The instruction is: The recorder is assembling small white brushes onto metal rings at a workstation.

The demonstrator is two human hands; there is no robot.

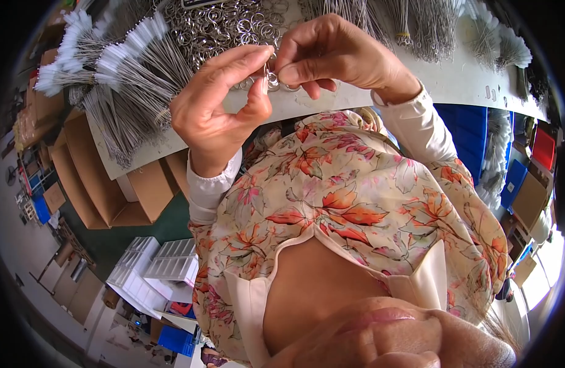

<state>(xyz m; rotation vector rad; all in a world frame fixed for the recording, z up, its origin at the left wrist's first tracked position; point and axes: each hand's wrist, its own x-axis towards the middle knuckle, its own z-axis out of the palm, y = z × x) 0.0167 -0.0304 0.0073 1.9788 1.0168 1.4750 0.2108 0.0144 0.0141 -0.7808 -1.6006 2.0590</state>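
1. The white worktable (460, 80) stretches across the top; bundles of thin wire brushes (132, 67) with white tips lie along it.
2. A heap of metal split rings (224, 24) sits just beyond the hands.
3. The left hand (218, 110) and right hand (331, 52) meet above the table edge; both pinch together on one small ring (271, 78).
4. I'd say steady fingertips and a firm, even pinch serve best; the ring is slippery and tiny.
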